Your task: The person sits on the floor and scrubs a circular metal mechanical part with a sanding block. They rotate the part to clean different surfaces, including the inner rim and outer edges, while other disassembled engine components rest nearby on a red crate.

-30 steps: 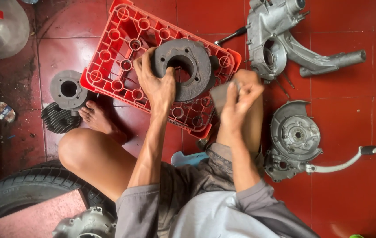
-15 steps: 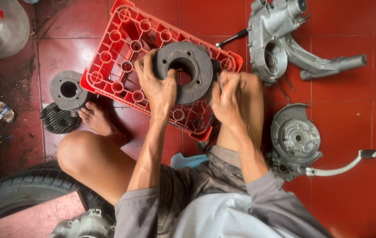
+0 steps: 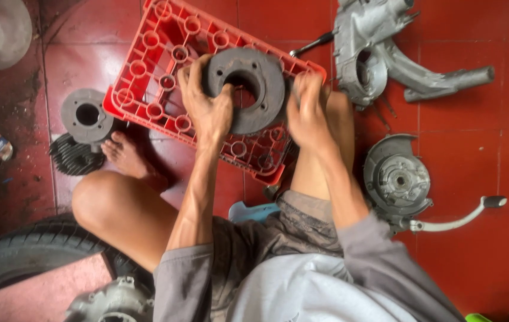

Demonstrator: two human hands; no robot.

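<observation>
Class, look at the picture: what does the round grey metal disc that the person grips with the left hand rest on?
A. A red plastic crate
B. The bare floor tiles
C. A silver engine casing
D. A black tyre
A: the round grey metal disc, gripped by the left hand, lies on the red plastic crate, whose ringed lattice shows all around it; the right hand is at the disc's right edge.
</observation>
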